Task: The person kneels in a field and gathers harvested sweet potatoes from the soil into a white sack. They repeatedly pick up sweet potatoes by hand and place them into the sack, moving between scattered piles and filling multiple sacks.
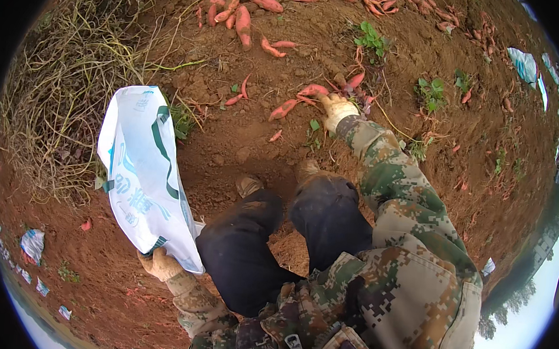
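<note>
My left hand [159,264], in a soiled glove, grips the near edge of a white woven sack [140,180] by a green strap. Blue printing and dark green straps show on the sack, which lies open-mouthed beside my left leg. Farther out, my gloved right hand [335,110] reaches down to a cluster of red sweet potatoes [312,90]. Its fingers touch or nearly touch them; whether they grip one is hidden. A sweet potato [283,110] lies just left of that hand, and two thin ones [238,95] lie farther left on the soil.
A heap of dry vines [73,90] covers the ground at left. Piled sweet potatoes [243,23] lie ahead, with more scattered along the right. Green leafy sprouts [372,38] stand in the reddish soil [223,156]. Other sacks [524,64] lie farther off on both sides.
</note>
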`<action>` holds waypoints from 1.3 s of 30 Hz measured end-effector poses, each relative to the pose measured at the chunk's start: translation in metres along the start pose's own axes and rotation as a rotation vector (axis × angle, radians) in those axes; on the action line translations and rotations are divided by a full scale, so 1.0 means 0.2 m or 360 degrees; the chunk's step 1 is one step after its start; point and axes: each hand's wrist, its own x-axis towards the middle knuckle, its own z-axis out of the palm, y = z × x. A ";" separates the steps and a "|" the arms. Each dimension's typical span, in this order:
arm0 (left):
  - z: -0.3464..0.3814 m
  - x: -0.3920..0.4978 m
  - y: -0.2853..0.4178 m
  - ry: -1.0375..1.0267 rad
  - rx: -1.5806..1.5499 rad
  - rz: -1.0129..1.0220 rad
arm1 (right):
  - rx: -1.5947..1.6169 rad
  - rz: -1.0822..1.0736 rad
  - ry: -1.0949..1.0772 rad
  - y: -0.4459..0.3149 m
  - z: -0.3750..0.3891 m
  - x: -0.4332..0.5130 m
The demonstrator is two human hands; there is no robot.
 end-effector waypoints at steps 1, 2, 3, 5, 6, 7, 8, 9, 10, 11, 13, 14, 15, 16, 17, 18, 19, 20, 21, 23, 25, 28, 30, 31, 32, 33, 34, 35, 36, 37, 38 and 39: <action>0.05 0.04 -0.05 0.0028 -0.0064 -0.0002 | -0.0055 0.0062 0.0102 0.14 0.03 0.04; 0.08 0.08 -0.11 -0.0019 -0.0048 0.0073 | -0.0082 0.0160 0.0218 0.25 0.08 0.05; 0.14 0.15 -0.17 -0.0039 -0.0165 0.0143 | -0.0350 0.0211 0.0252 0.34 0.13 0.06; 0.19 0.26 -0.20 -0.0077 -0.0066 0.0294 | -0.0149 0.0277 -0.0045 0.52 0.19 0.01; 0.20 0.30 -0.21 -0.0100 -0.0046 0.0271 | 0.0003 0.0348 -0.0133 0.58 0.24 -0.02; 0.23 0.34 -0.22 -0.0070 -0.0053 0.0283 | 0.0142 0.0422 -0.0122 0.63 0.30 -0.09; 0.25 0.37 -0.22 -0.0066 -0.0044 0.0300 | 0.0172 0.0461 -0.0065 0.66 0.38 -0.17; 0.26 0.39 -0.21 -0.0007 0.0039 0.0297 | 0.0223 0.0461 0.0033 0.69 0.47 -0.27; 0.28 0.41 -0.21 0.0068 0.0187 0.0331 | 0.0300 0.0437 0.0113 0.73 0.57 -0.37; 0.30 0.42 -0.19 0.0010 0.0181 0.0365 | 0.0393 0.0439 0.0152 0.76 0.64 -0.51; 0.36 0.42 -0.17 0.0055 0.0255 0.0348 | 0.0462 0.0565 -0.0032 0.80 0.85 -0.72; 0.37 0.41 -0.17 0.0013 0.0304 0.0484 | 0.0451 0.0681 -0.0296 0.81 0.93 -0.82; 0.40 0.40 -0.16 -0.0039 0.0167 0.0496 | 0.0496 0.0759 -0.0500 0.81 1.01 -0.91; 0.40 0.38 -0.16 -0.0067 0.0095 0.0480 | 0.0328 0.0780 -0.0825 0.81 1.09 -0.99; 0.43 0.37 -0.16 -0.0102 0.0047 0.0507 | 0.0228 0.0760 -0.1016 0.81 1.14 -1.03; 0.40 0.34 -0.16 -0.0042 0.0107 0.0364 | 0.0129 0.0643 -0.1194 0.83 1.17 -1.12; 0.42 0.34 -0.17 -0.0072 -0.0030 0.0372 | 0.0028 0.0557 -0.1329 0.84 1.18 -1.10; 0.41 0.33 -0.17 -0.0018 -0.0116 0.0330 | 0.0114 0.0594 -0.1091 0.87 1.16 -1.10; 0.41 0.34 -0.18 -0.0047 -0.0149 0.0281 | 0.0537 0.0585 -0.0707 0.91 1.11 -1.08; 0.39 0.36 -0.18 -0.0062 -0.0123 0.0290 | 0.0738 0.0815 -0.0051 1.00 0.99 -0.96; 0.36 0.42 -0.17 0.0071 0.0022 0.0394 | 0.1269 0.0898 0.0220 1.11 0.80 -0.84; 0.30 0.51 -0.16 0.0106 -0.0047 0.0521 | 0.0676 0.0435 0.0745 1.10 0.62 -0.58; 0.27 0.53 -0.13 -0.0043 -0.0264 0.0669 | 0.0521 0.0122 0.0825 1.03 0.51 -0.37; 0.26 0.55 -0.13 -0.0155 -0.0201 0.0712 | 0.0484 0.0073 0.0784 0.98 0.48 -0.26; 0.24 0.52 -0.10 -0.0144 -0.0225 0.0778 | 0.0296 -0.0009 0.0766 0.96 0.43 -0.17; 0.24 0.53 -0.11 -0.0283 -0.0296 0.0770 | 0.0114 -0.0116 0.0818 0.91 0.40 -0.04; 0.23 0.50 -0.09 -0.0420 -0.0271 0.0780 | -0.0052 -0.0185 0.0857 0.87 0.39 0.04; 0.23 0.48 -0.09 -0.0422 -0.0232 0.0929 | -0.0262 -0.0200 0.0658 0.85 0.36 0.11; 0.23 0.45 -0.08 -0.0414 -0.0366 0.0768 | -0.0413 -0.0201 0.0504 0.82 0.34 0.17; 0.23 0.42 -0.07 -0.0355 -0.0477 0.0639 | -0.0562 -0.0164 0.0308 0.81 0.33 0.19; 0.23 0.40 -0.08 -0.0397 -0.0564 0.0564 | -0.0555 -0.0175 0.0218 0.81 0.32 0.22; 0.22 0.37 -0.05 -0.0320 -0.0433 0.0564 | -0.0640 -0.0153 0.0164 0.81 0.31 0.20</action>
